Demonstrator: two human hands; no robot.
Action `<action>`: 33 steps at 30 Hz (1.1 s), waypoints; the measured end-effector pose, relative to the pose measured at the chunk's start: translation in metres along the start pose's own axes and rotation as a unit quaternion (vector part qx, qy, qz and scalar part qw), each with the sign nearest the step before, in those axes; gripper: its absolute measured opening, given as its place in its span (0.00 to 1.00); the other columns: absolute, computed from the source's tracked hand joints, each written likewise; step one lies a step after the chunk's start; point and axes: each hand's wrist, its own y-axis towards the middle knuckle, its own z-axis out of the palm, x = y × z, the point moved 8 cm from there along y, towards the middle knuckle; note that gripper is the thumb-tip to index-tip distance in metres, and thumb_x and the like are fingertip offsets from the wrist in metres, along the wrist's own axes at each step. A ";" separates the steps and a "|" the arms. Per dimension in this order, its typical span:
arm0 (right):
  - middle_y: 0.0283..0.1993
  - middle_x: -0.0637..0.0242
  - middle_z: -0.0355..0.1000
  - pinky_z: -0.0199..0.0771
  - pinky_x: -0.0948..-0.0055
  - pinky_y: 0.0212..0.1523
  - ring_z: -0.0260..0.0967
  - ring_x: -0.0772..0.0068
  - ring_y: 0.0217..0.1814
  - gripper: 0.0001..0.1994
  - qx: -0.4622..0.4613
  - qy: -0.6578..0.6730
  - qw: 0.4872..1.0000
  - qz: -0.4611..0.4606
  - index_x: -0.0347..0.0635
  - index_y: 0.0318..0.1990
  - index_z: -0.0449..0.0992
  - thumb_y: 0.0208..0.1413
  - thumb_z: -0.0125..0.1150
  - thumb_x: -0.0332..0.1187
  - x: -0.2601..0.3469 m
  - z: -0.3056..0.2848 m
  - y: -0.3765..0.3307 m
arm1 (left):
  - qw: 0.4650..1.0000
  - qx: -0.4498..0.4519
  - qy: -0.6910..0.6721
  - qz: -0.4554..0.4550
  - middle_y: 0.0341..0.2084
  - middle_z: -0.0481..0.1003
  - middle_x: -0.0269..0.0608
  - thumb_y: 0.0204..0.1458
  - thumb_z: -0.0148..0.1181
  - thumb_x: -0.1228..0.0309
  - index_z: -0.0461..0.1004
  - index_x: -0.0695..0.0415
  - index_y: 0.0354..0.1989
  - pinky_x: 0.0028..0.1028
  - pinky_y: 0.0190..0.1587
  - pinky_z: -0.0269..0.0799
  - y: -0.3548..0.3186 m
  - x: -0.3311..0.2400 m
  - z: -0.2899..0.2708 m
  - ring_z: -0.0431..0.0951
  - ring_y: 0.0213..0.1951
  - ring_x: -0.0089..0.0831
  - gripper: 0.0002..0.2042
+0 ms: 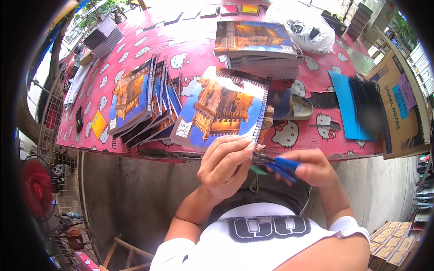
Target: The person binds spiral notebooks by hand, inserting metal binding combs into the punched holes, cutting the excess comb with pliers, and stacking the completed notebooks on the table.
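Observation:
A spiral notebook (221, 106) with a castle-like building on its cover is tilted up at the table's near edge. My left hand (228, 160) is closed on its lower corner, beside the black coil binding along its right edge. In my right hand (312, 167) are blue-handled pliers (285, 167), the fingers wrapped round the handles. The pliers' dark jaws are at the lower end of the coil, close to my left fingertips. Whether the jaws grip the wire I cannot tell.
Left of the notebook lies a fanned stack of similar spiral notebooks (135, 97). Another notebook stack (255, 38) is behind it. Black coils (364, 104) rest on a blue sheet (339, 97), beside a cardboard box (398, 104). A plastic bag (312, 36) sits at the back on the pink patterned tablecloth (147, 43).

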 end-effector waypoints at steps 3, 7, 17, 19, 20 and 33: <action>0.54 0.47 0.67 0.72 0.70 0.43 0.71 0.62 0.46 0.27 0.026 0.216 0.975 0.052 0.26 0.57 0.63 0.54 0.58 0.37 -0.014 0.014 0.001 | 0.999 0.026 -0.001 0.034 0.30 0.77 0.45 0.37 0.65 0.87 0.77 0.63 0.32 0.32 0.38 0.75 0.009 -0.006 -0.006 0.79 0.34 0.39 0.12; 0.55 0.52 0.68 0.65 0.67 0.53 0.67 0.64 0.53 0.27 -0.151 -0.185 0.964 -0.117 0.29 0.58 0.64 0.54 0.58 0.38 0.033 -0.004 -0.016 | 0.992 -0.052 0.105 0.046 0.30 0.78 0.43 0.44 0.61 0.85 0.76 0.62 0.33 0.31 0.44 0.74 0.044 0.007 -0.051 0.79 0.36 0.32 0.08; 0.58 0.51 0.64 0.54 0.61 0.64 0.59 0.50 0.62 0.25 -0.387 -0.705 0.594 -0.024 0.35 0.59 0.64 0.53 0.57 0.32 -0.004 -0.156 -0.070 | 0.844 -0.004 -0.466 -0.264 0.23 0.68 0.37 0.57 0.48 0.69 0.65 0.57 0.25 0.36 0.50 0.70 0.201 0.190 -0.258 0.73 0.40 0.32 0.10; 0.61 0.51 0.63 0.54 0.59 0.64 0.59 0.50 0.62 0.25 -0.393 -0.722 0.570 0.005 0.38 0.58 0.66 0.50 0.60 0.31 -0.005 -0.158 -0.071 | 0.861 -0.026 -0.453 -0.230 0.33 0.70 0.43 0.55 0.45 0.73 0.63 0.57 0.24 0.39 0.52 0.70 0.179 0.229 -0.250 0.70 0.49 0.37 0.08; 0.61 0.51 0.62 0.54 0.59 0.63 0.59 0.50 0.62 0.25 -0.386 -0.735 0.557 0.034 0.38 0.57 0.67 0.50 0.60 0.30 -0.003 -0.154 -0.069 | 0.884 -0.066 -0.419 -0.196 0.41 0.71 0.48 0.53 0.45 0.75 0.62 0.56 0.24 0.41 0.53 0.70 0.158 0.250 -0.256 0.68 0.54 0.40 0.06; 0.47 0.57 0.71 0.70 0.64 0.51 0.66 0.56 0.52 0.13 -0.209 -0.756 0.509 -0.355 0.39 0.41 0.76 0.45 0.60 0.26 0.131 -0.011 0.188 | 0.909 0.175 0.132 -0.353 0.59 0.61 0.48 0.41 0.50 0.81 0.60 0.58 0.52 0.32 0.65 0.51 0.091 0.269 -0.240 0.55 0.64 0.39 0.25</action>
